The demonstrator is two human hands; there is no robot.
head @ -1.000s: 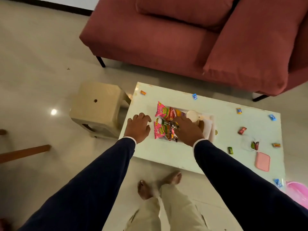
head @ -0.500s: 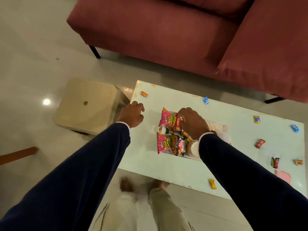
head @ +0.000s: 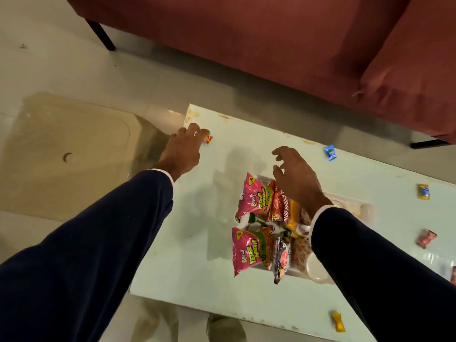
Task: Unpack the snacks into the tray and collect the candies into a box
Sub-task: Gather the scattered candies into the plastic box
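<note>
A white tray [head: 355,206] on the pale green table [head: 192,248] holds two pink snack packets [head: 254,196], an orange packet [head: 288,213] and other snacks. My right hand [head: 296,178] hovers over the tray's far end with loosely curled fingers and holds nothing. My left hand [head: 183,151] stretches to the table's far left corner, its fingertips touching a small red-orange candy [head: 207,139]. Other wrapped candies lie scattered: a blue one [head: 330,153], a yellow-blue one [head: 423,192], a red one [head: 426,238] and a yellow one [head: 337,321]. No box is in view.
A beige plastic stool [head: 69,156] stands on the floor left of the table. A dark red sofa [head: 246,33] runs along the far side, close to the table's back edge. My legs are below the table's near edge.
My left hand has moved from the table's left edge to the corner candy. My right hand has lifted off the snack packets. The camera has leaned in closer.
</note>
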